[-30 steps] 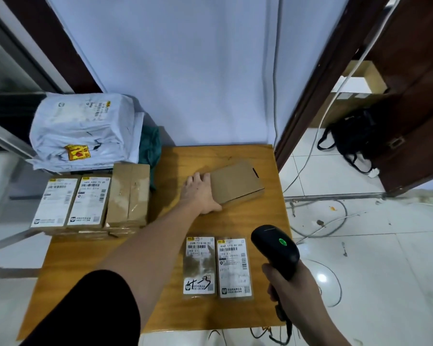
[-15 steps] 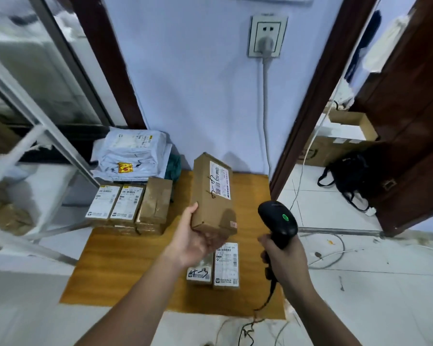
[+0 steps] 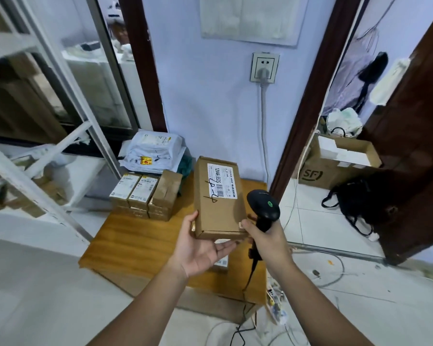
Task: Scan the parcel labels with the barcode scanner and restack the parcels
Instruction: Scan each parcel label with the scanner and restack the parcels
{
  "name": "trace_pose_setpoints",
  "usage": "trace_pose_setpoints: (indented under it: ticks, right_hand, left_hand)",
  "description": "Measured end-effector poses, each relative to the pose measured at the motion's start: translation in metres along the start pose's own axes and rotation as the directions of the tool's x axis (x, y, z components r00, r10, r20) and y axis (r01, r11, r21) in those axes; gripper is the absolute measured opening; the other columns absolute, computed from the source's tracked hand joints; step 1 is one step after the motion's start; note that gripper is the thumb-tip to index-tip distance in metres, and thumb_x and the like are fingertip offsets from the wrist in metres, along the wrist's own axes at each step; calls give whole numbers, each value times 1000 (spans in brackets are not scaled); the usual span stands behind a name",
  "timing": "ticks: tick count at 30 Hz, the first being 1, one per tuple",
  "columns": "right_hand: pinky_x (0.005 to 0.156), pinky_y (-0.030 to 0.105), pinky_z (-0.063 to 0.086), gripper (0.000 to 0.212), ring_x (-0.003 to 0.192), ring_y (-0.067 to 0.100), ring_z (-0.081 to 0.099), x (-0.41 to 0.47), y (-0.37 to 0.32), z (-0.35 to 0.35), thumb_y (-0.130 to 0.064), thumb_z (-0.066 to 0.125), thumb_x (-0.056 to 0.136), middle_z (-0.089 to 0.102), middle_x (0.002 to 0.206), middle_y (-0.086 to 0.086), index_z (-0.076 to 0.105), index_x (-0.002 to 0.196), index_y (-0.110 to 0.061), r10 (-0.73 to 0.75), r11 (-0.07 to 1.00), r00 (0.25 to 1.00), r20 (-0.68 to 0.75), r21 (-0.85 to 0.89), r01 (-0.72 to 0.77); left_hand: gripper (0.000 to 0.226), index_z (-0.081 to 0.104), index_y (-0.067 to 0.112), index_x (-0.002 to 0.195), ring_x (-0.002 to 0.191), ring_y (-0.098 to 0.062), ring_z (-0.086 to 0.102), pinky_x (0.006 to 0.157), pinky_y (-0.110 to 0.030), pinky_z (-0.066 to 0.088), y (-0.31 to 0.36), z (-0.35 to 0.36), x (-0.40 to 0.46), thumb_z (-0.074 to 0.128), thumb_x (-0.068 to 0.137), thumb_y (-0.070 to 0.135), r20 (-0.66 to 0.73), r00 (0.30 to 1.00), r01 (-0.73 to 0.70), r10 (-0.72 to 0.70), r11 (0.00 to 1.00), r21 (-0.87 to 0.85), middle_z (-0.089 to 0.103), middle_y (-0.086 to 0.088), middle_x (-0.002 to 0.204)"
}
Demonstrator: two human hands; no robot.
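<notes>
My left hand (image 3: 201, 248) holds a brown cardboard parcel (image 3: 218, 211) from below, lifted above the wooden table (image 3: 140, 240), its white barcode label (image 3: 222, 181) facing up towards me. My right hand (image 3: 268, 240) grips the black barcode scanner (image 3: 263, 204) by its handle, right beside the parcel's lower right corner; a green light shows on the scanner head. A stack of small labelled boxes (image 3: 145, 193) stands at the table's far left, with grey mailer bags (image 3: 153, 154) piled behind it. One labelled parcel (image 3: 221, 262) on the table is mostly hidden under my left hand.
The scanner's cable (image 3: 250, 275) hangs off the table's front right, with loose wires (image 3: 333, 270) on the tiled floor. A wall socket (image 3: 265, 68) with a plug is above the table. An open doorway at right shows a cardboard box (image 3: 335, 163) and a black bag (image 3: 353, 196). White shelving (image 3: 35, 171) stands left.
My left hand picked the brown parcel up off the table, turned its label towards me and raised it. My right hand brought the scanner up beside it. The view tilted upward.
</notes>
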State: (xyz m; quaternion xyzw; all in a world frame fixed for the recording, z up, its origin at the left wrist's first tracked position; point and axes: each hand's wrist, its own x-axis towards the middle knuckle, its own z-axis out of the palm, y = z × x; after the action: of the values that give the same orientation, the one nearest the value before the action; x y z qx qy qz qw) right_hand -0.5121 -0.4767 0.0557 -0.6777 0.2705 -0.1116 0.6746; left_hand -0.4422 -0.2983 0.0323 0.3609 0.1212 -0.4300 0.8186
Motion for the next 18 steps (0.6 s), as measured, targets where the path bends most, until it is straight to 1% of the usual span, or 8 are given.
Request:
trace_pose_setpoints:
  ticks: [3,5,7,10,12,14,15,18]
  right_hand:
    - [79,34,63,42,97,17,74,-6,-5,-2,-21,82,86,76,110,-2,64,124,-19,39,996,999,10,80,-40]
    - [75,29,59,33,89,14,73,-7,-8,-7,-18,82,87,76,107,0,67,116,-21,52,994,998,22,100,-54]
    - [76,30,56,36,83,9,71,-7,-15,-13,-19,82,86,77,105,-2,70,119,-18,57,992,997,44,110,-61]
    - [81,34,54,42,79,5,68,-4,-26,-24,-17,81,87,78,99,-7,68,127,-13,33,998,998,60,57,-37]
    - [79,32,53,37,77,3,69,-3,-34,-31,-14,80,88,78,96,-11,69,123,-16,4,1000,997,78,13,-5]
    - [83,31,55,33,89,4,72,-2,-40,-36,-12,79,89,79,101,-12,69,116,-29,-32,999,992,124,-23,36]
    - [87,31,56,36,98,6,73,-2,-42,-38,-12,79,89,79,104,-13,67,116,-33,-48,997,987,153,-49,56]
    - [95,32,56,49,108,5,71,1,-48,-41,-11,79,89,78,106,-16,60,131,-29,-64,989,973,220,-119,92]
  left_hand:
    - [76,56,11,148,130,-41,55,122,-54,32,-1,4,-5,54,89,60,12,999,-50,50,999,8,57,-25,144]
    - [67,54,11,149,119,-37,60,108,-53,47,5,2,-11,56,90,45,-14,995,-102,102,995,11,61,-23,138]
    - [54,59,12,139,110,-35,65,91,-46,56,16,3,-18,52,90,32,-10,989,-148,149,989,27,65,-20,128]
    - [39,65,16,117,79,-21,67,69,-34,54,40,4,-25,47,93,40,-21,974,-220,224,967,128,64,-9,96]
    - [49,65,15,121,85,-22,65,74,-36,55,62,6,-29,51,94,54,-53,962,-254,269,947,197,65,-9,101]
    - [63,65,14,128,100,-27,64,83,-41,56,86,10,-30,58,90,64,-95,951,-254,295,917,309,69,-12,109]
    - [63,67,14,126,100,-28,65,81,-40,56,97,14,-30,63,88,65,-114,950,-231,290,901,368,71,-11,106]
    - [36,69,16,104,76,-21,68,63,-33,53,122,31,-32,71,89,49,-144,958,-128,250,817,562,73,-7,90]
